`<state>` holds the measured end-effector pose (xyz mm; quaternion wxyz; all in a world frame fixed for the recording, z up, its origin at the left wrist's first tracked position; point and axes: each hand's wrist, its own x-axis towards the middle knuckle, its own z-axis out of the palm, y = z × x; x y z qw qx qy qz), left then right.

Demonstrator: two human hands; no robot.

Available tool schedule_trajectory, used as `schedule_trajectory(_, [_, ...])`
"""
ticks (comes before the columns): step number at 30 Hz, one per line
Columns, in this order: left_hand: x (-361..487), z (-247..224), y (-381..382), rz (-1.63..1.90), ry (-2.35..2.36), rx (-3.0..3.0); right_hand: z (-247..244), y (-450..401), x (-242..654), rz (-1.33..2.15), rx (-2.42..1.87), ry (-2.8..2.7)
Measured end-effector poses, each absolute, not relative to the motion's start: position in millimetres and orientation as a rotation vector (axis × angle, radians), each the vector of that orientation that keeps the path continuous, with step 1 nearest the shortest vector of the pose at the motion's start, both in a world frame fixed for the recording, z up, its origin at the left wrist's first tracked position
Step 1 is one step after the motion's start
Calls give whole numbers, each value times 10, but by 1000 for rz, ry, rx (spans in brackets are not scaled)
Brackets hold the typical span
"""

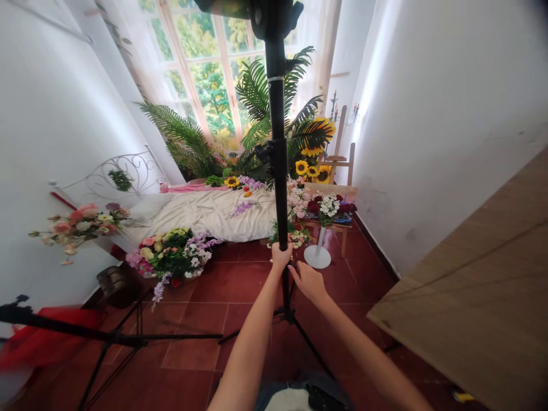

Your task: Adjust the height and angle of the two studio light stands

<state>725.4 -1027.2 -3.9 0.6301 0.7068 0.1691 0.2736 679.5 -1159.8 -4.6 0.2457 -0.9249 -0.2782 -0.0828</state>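
A tall black light stand [280,194] rises in front of me, its legs spread on the floor and a dark fixture [274,14] at its top, cut off by the frame edge. My left hand [282,257] is wrapped round the lower part of the pole. Just below and to the right, my right hand [309,281] is closed at the pole, with its thumb against it; the fingertips are partly hidden. A clamp knob [263,153] sticks out from the pole higher up.
A second black stand [115,338] lies low across the left, near red cloth [51,337]. Ahead are a bed with cream cloth [205,214], flower bunches [171,254], a white-based flower holder [317,257] and a wooden easel [342,154]. A wooden panel [479,297] fills the right.
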Motion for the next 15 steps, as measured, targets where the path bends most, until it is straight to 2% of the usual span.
schedule_trajectory(7, [7266, -40, -10283, 652, 362, 1632, 73, -11634, 7093, -265, -2566, -1223])
schedule_trajectory(15, [7258, -25, -10282, 630, 376, 1620, -158, -11489, 7009, -166, -2594, -862])
